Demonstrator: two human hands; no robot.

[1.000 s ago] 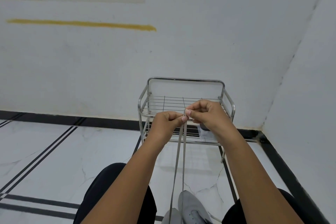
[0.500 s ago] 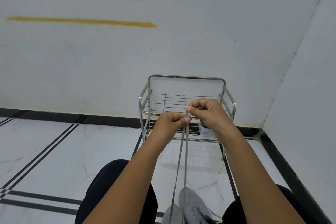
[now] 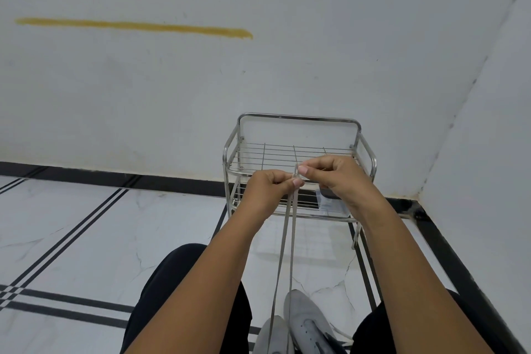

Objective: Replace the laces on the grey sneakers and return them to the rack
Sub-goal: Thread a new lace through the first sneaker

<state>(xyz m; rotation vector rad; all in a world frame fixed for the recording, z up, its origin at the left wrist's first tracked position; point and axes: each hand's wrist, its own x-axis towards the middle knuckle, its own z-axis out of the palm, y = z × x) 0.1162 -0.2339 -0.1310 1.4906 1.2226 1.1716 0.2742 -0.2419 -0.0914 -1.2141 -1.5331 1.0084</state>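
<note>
Walls (image 3: 172,89): white, meeting in a corner at your right; a yellow streak (image 3: 135,27) runs across the one ahead of you.
Floor (image 3: 86,238): white marble with black lines and a black border along the walls.
Legs (image 3: 184,290): yours, in black, spread to either side at the bottom of the view.
Rack (image 3: 298,118): a steel wire rack with two shelves, standing near the corner straight ahead of you. A dark thing and a clear packet (image 3: 330,204) lie on the lower shelf, partly behind your right hand; you cannot tell what they are.
Sneakers (image 3: 307,322): two grey ones on the floor between your legs, side by side, well short of the rack and cut off by the bottom edge.
Left hand (image 3: 270,190): raised in front of the rack, fingers curled, the grip pinching the lace between thumb and forefinger.
Right hand (image 3: 336,175): just beside the left and a little higher, thumbs nearly touching, its grip also pinching the lace.
Lace (image 3: 287,238): grey and flat, two strands running taut and close together from your fingers down to the sneakers; a short tip sticks up between your thumbs.
White lace (image 3: 340,332): a loose bit on the floor just right of the right sneaker.
</note>
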